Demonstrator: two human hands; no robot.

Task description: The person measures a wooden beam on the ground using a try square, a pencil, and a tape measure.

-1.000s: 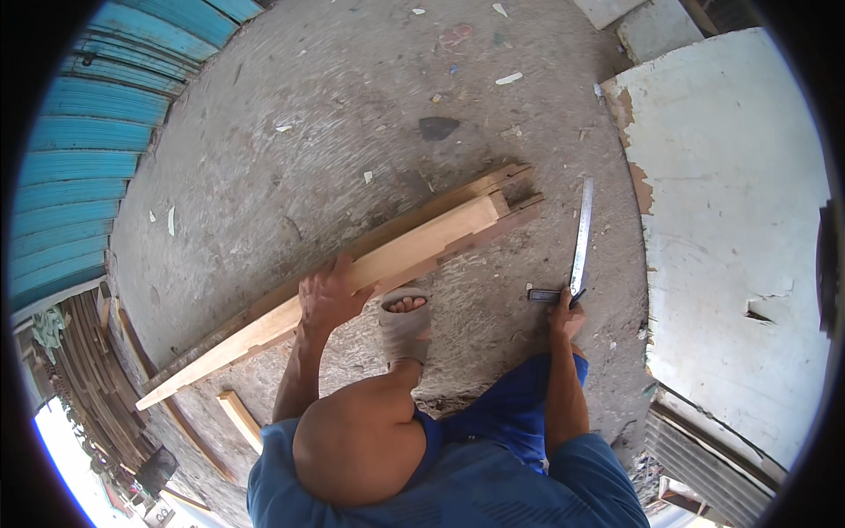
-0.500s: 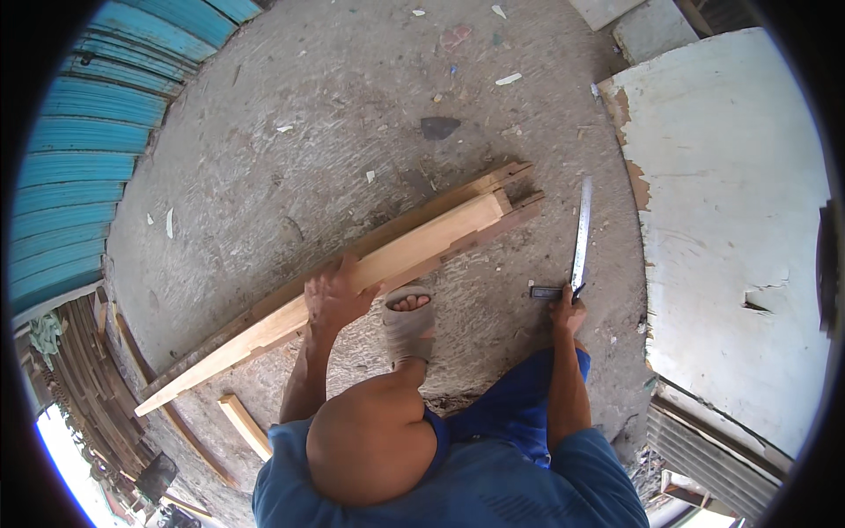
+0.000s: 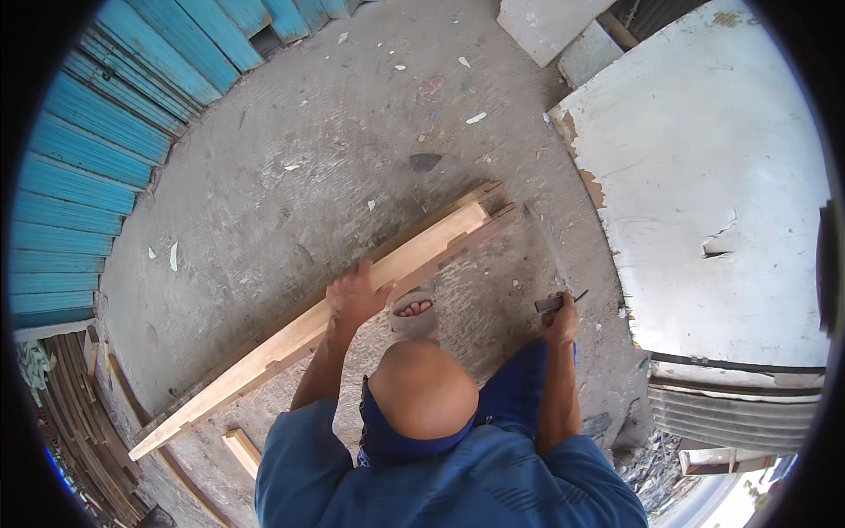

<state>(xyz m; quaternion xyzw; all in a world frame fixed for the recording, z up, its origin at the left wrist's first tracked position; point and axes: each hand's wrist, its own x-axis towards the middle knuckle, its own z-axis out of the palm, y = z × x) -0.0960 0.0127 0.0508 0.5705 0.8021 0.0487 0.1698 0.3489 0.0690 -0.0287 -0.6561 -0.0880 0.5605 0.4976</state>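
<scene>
A long, pale wooden beam (image 3: 431,239) lies slantwise before me between two darker timbers, a far timber (image 3: 453,204) and a near timber (image 3: 482,231). My left hand (image 3: 355,297) is closed over the pale beam, with the fingers toward its far side and the thumb on the near side. Right of the timbers, my right hand (image 3: 560,322) grips a try square (image 3: 548,304) by its dark stock. The square's thin metal blade is blurred and points away from me. A slim dark stick, perhaps a pencil (image 3: 581,297), pokes out from the same fingers.
My sandalled foot (image 3: 414,321) is beside the timbers. A large white panel (image 3: 704,194) with chipped edges stands at the right. Blue slatted panels (image 3: 70,202) line the left. Stacked wood strips (image 3: 88,414) and a short wood piece (image 3: 240,451) lie at lower left.
The try square has turned, so its blade now leans left and looks thinner. My left hand remains on the pale beam. The whole view has shifted, and my knee sits farther right in it.
</scene>
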